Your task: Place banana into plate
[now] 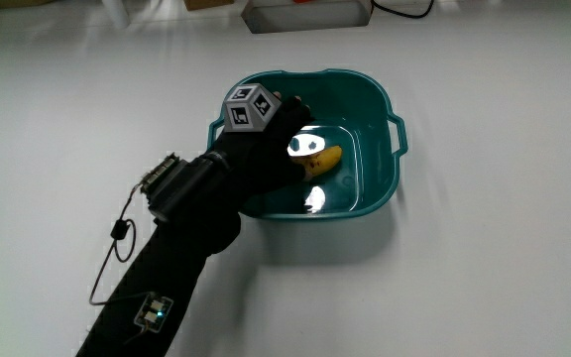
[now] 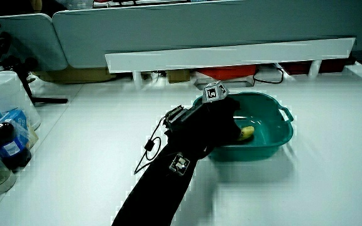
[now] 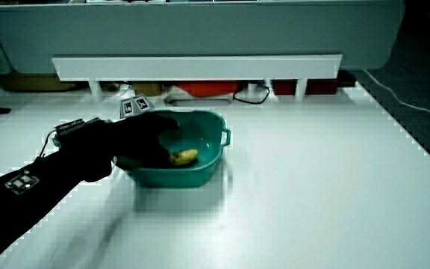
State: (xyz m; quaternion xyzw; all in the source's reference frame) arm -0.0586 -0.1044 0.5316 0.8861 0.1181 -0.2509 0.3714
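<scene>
The tabletop (image 1: 484,278) was the biggest thing there, plain white, and the hand reached in over it w/ the forearm (image 1: 181,248) angled across toward the basin. The "plate" from the task was really a teal basin (image 1: 390,149) w/ deep walls and small side handles, sitting right under and around the hand. Prob why the wrist came in over the rim nearer the person instead of from the side: walls that tall don't leave another way in.

The hand (image 1: 281,144) was down inside the basin, the cube (image 1: 248,107) on its back poking up above rim level. In both side views (image 2: 222,116) (image 3: 151,131) it read the same: knuckles over the rim, fingers dipped toward the floor of the basin.

The banana (image 1: 323,161) lay on the basin floor right at the fingertips, its yellow end sticking out past the glove, also seen in the side views (image 2: 247,132) (image 3: 186,155). Whether the fingers had hold of it or had let go, I couldn't tell; the glove covered the near end of it and there was glare on the wet-looking floor.

Imo the banana was basically where it needed to be, resting low in the basin, so what's left is just getting the hand clear of the rim w/o dragging the fruit.
</scene>
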